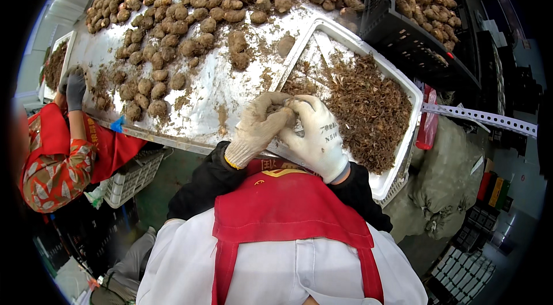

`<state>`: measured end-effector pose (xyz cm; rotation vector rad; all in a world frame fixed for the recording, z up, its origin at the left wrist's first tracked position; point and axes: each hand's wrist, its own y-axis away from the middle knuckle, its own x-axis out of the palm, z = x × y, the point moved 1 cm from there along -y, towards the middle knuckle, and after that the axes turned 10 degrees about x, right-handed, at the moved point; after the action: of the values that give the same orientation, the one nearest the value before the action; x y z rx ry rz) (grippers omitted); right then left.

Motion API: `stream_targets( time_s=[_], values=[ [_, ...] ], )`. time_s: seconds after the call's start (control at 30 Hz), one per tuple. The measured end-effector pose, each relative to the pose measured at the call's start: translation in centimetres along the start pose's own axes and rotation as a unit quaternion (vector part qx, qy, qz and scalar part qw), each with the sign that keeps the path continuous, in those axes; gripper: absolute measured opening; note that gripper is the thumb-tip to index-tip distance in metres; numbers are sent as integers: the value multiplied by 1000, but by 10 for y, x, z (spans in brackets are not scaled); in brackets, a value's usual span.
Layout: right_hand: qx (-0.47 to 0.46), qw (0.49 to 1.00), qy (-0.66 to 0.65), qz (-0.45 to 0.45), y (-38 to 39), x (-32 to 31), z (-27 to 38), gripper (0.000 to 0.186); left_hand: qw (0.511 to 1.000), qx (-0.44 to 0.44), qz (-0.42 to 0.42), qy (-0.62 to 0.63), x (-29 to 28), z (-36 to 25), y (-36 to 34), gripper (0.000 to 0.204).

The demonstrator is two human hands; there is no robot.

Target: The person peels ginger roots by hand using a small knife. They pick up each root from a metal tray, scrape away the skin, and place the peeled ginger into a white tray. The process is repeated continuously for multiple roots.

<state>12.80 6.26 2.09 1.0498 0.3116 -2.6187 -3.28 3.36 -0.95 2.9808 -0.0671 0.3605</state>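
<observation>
Left hand (259, 123), in a soiled cream knit glove, curls its fingers inward until they meet those of the right hand (317, 126), whose white-coated glove is bent in the same pinching way. Whatever lies between them is too covered to make out; a small taro would fit, but I cannot tell how firmly either hand grips. The pair hangs at the near edge of the metal worktable (196, 106), just beside a white tray (416, 97) heaped with brown fibrous husk (374, 109). Loose, hairy taro corms (158, 90) lie farther off to the left, with a dense bank of them along the far side. A black plastic crate (403, 40), full of similar corms, stands beyond the tray. At the left, a co-worker's grey-gloved hand (75, 89) is at the table edge.

The step in hand looks like stripping husk by fingertip. The next move probably calls for one hand steadying while the other pulls skin free, above the tray.
</observation>
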Motion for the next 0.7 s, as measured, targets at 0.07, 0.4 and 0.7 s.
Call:
stream_targets(
  time_s=[0.07,0.4,0.7],
  values=[
    [23,999,-31,6,-1,-3,-3,41,1000,-11,0,10,3,-6,0,35],
    [90,989,-117,32,-4,-23,-2,50,986,4,-39,163,-23,24,-3,37],
    [-31,964,-100,-246,-45,-122,-14,44,944,-46,-62,322,-40,55,3,38]
  ],
)
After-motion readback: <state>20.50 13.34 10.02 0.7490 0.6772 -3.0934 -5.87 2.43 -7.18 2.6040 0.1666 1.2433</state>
